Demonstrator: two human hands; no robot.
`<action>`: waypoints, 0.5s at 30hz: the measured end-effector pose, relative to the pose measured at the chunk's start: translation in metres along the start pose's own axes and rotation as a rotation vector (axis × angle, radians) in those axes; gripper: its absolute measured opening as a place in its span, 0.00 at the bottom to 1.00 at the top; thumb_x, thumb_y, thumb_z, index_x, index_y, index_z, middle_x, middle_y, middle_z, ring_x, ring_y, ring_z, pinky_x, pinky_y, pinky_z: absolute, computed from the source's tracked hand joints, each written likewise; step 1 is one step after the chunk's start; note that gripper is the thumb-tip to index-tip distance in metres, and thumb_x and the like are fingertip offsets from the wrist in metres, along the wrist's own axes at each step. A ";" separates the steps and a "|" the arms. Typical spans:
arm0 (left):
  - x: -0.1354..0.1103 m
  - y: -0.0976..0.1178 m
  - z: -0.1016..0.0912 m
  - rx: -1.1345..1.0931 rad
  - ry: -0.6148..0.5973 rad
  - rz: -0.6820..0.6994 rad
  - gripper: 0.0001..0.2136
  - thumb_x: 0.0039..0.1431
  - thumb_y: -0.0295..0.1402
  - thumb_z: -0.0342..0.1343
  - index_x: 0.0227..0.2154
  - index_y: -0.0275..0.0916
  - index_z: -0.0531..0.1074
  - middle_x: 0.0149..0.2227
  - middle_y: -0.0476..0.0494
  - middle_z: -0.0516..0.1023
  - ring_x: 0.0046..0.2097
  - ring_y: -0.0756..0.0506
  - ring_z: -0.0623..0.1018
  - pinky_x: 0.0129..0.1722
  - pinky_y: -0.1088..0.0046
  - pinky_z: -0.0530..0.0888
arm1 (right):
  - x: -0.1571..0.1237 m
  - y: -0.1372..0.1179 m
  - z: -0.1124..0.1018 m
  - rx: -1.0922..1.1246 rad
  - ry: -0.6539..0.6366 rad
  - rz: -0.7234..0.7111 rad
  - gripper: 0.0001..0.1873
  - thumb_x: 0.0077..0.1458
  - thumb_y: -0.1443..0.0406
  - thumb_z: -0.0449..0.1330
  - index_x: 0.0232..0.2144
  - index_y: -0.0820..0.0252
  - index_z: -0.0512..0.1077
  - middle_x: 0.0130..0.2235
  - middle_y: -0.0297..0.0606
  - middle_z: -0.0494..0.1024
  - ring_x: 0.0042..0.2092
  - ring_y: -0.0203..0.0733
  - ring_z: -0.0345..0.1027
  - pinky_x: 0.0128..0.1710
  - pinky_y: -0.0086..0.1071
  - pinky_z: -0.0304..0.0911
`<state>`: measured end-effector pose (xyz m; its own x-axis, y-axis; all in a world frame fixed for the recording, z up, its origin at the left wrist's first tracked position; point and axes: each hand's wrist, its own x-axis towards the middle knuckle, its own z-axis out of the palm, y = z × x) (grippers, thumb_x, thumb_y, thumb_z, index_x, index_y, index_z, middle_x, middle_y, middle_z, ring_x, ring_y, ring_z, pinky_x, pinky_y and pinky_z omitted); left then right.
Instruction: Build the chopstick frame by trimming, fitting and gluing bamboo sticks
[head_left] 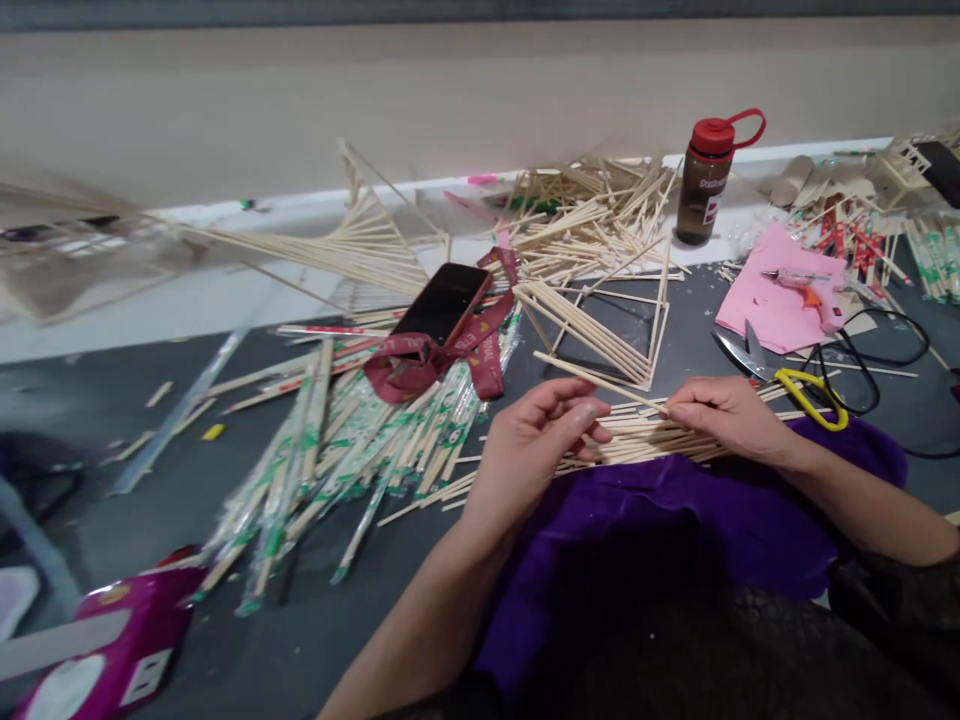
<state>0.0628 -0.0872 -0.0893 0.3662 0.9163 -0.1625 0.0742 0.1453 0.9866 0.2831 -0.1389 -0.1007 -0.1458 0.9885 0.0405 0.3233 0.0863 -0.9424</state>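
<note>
A bare wooden chopstick (630,394) is held aslant above loose chopsticks (649,441), just in front of a stick frame (596,332). One end is pinched between thumb and forefinger of the right hand (731,416). The left hand (523,440) is loosely curled beside the shaft, thumb and forefinger apart; contact cannot be confirmed. A light, firm pinch is advised, with the shaft steadied mid-length and the frame not knocked by the free end.

Dark-red fabric lanyard w/ pale print (482,352): "RNAL" approx. legible, rest lost in folds/blur. Brown see-through cylindrical plastic btl w/ red lid (700,200): white wordmark + label, too blurry to read.
</note>
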 end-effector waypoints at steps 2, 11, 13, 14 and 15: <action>0.004 0.002 0.004 -0.105 0.015 -0.001 0.16 0.50 0.40 0.64 0.39 0.34 0.76 0.33 0.42 0.82 0.29 0.46 0.81 0.20 0.77 0.75 | 0.003 -0.005 0.003 0.029 -0.047 0.038 0.12 0.56 0.60 0.57 0.27 0.62 0.75 0.28 0.34 0.75 0.30 0.32 0.65 0.31 0.28 0.57; 0.017 0.005 -0.018 -0.331 0.280 -0.002 0.14 0.41 0.39 0.69 0.28 0.36 0.76 0.24 0.49 0.79 0.25 0.51 0.79 0.18 0.85 0.72 | 0.009 0.001 -0.006 0.282 -0.162 0.294 0.17 0.55 0.55 0.58 0.24 0.62 0.73 0.19 0.27 0.63 0.21 0.28 0.51 0.21 0.26 0.46; 0.017 0.005 -0.023 -0.331 0.304 0.003 0.14 0.39 0.39 0.69 0.28 0.36 0.76 0.23 0.49 0.79 0.24 0.52 0.78 0.17 0.85 0.72 | 0.009 0.003 -0.010 0.244 -0.120 0.299 0.15 0.55 0.57 0.57 0.26 0.62 0.74 0.19 0.27 0.63 0.21 0.28 0.51 0.21 0.26 0.45; 0.017 0.005 -0.024 -0.329 0.307 0.007 0.15 0.39 0.39 0.70 0.28 0.35 0.76 0.23 0.49 0.79 0.23 0.52 0.78 0.17 0.85 0.72 | 0.009 0.002 -0.011 0.218 -0.100 0.293 0.14 0.54 0.58 0.57 0.26 0.62 0.74 0.19 0.28 0.63 0.21 0.28 0.52 0.21 0.26 0.45; 0.017 0.005 -0.024 -0.326 0.307 0.012 0.15 0.38 0.39 0.70 0.27 0.35 0.76 0.23 0.49 0.79 0.23 0.52 0.78 0.17 0.85 0.72 | 0.009 0.001 -0.012 0.187 -0.082 0.279 0.12 0.54 0.59 0.57 0.27 0.62 0.75 0.20 0.28 0.64 0.22 0.28 0.53 0.21 0.27 0.46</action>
<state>0.0473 -0.0617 -0.0872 0.0690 0.9799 -0.1874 -0.2422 0.1987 0.9497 0.2934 -0.1282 -0.0968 -0.1536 0.9568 -0.2469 0.1858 -0.2174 -0.9582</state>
